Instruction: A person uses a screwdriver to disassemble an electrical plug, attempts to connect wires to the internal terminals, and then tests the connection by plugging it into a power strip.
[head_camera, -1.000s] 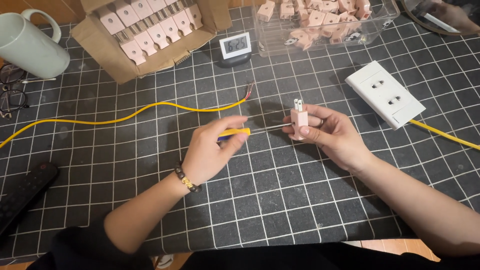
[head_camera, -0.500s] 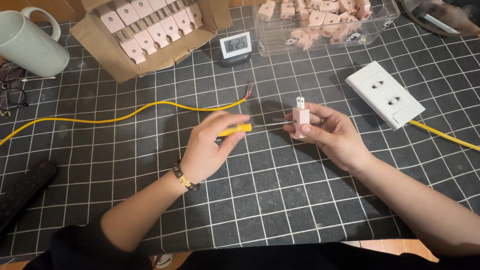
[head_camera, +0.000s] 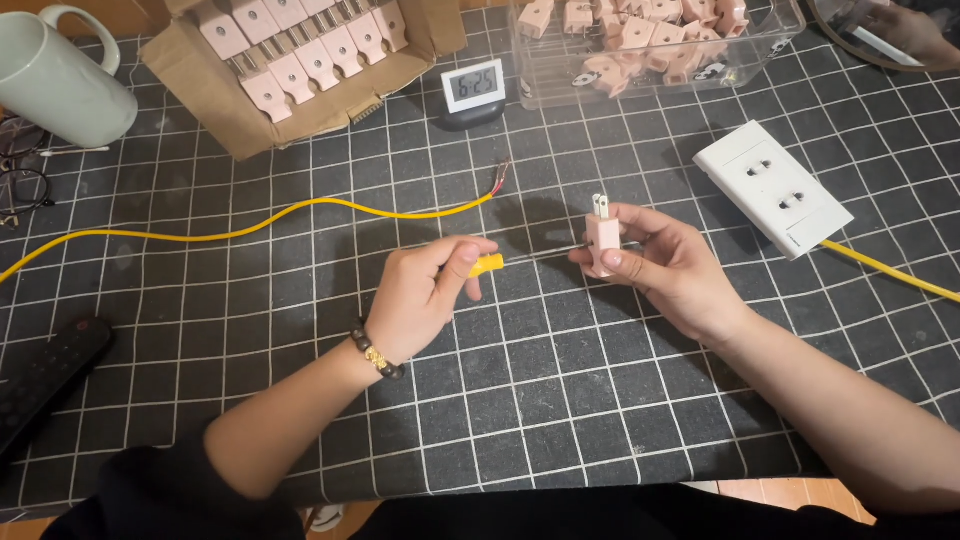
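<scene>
An open brown cardboard box (head_camera: 215, 85) stands at the mat's far left, packed with rows of pale pink plugs. Right of it sits a small digital clock (head_camera: 474, 88) with a grey screen in a white frame. Further right stands a clear plastic container (head_camera: 560, 70) of loose pink plugs.

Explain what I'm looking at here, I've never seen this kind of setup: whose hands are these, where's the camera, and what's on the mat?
There is no machine: a person works with two bare hands, filmed by one camera on their head looking down. The left hand grips a yellow-handled screwdriver, its thin shaft reaching toward a small pink plug pinched in the right hand. Both are above a dark grid mat. On it lie a yellow cable with bared ends, a white double socket, a small digital clock, a cardboard box and a clear tub, both holding more pink plugs, and a pale mug.
</scene>
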